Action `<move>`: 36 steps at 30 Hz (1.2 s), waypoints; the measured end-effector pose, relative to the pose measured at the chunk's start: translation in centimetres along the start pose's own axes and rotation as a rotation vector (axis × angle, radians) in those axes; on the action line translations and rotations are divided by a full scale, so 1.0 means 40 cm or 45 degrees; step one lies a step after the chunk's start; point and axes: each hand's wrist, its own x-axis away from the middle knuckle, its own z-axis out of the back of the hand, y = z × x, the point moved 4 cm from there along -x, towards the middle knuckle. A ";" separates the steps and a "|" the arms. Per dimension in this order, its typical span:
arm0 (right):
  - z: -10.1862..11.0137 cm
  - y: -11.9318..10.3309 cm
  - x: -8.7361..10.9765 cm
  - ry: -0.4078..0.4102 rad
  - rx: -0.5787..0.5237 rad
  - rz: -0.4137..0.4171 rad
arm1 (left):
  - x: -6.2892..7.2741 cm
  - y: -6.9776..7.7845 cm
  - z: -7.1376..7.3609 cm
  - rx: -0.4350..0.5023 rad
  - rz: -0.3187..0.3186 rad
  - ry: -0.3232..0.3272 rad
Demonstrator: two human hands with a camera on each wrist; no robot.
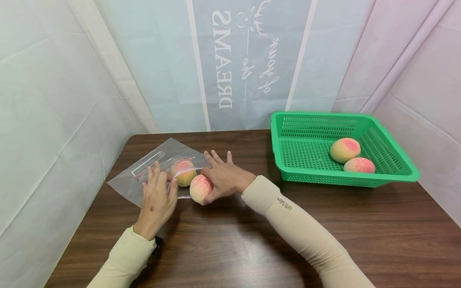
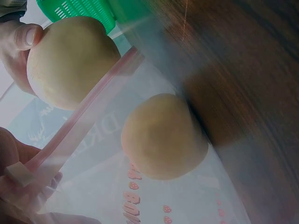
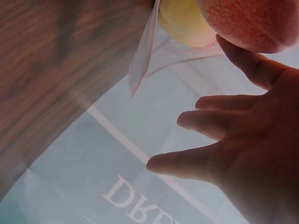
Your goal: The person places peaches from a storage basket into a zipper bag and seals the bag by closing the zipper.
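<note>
A clear zip bag (image 1: 124, 184) with red print lies on the table, its mouth facing the right hand. Inside it is one peach (image 1: 184, 179), seen through the film in the left wrist view. My left hand (image 1: 155, 204) holds the bag at its mouth, the film between thumb and fingers beside the white zip slider (image 2: 19, 173). With thumb and index finger, my right hand (image 1: 227, 178) grips a second peach (image 1: 200, 188) right at the opening. The other right fingers are spread out, away from the fruit.
A green plastic basket (image 1: 288, 172) stands at the right rear of the brown wooden table (image 1: 223, 244). Two peaches lie in it, one pinkish yellow (image 1: 345, 150) and one redder (image 1: 359, 165). Behind the table hangs a printed cloth (image 1: 245, 52).
</note>
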 end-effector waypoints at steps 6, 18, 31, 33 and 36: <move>-0.010 -0.005 -0.006 -0.002 0.015 -0.003 | 0.000 0.001 -0.002 0.001 0.003 -0.009; -0.025 -0.006 -0.024 0.041 0.027 -0.013 | -0.001 0.002 -0.002 0.006 -0.023 0.005; -0.039 -0.029 -0.040 0.066 0.114 -0.068 | 0.000 0.003 -0.006 0.009 -0.004 -0.032; -0.041 -0.033 -0.043 0.072 0.129 -0.071 | 0.000 0.003 -0.006 0.010 -0.011 -0.028; -0.044 -0.038 -0.048 0.080 0.157 -0.074 | 0.001 0.004 -0.006 0.004 -0.021 -0.020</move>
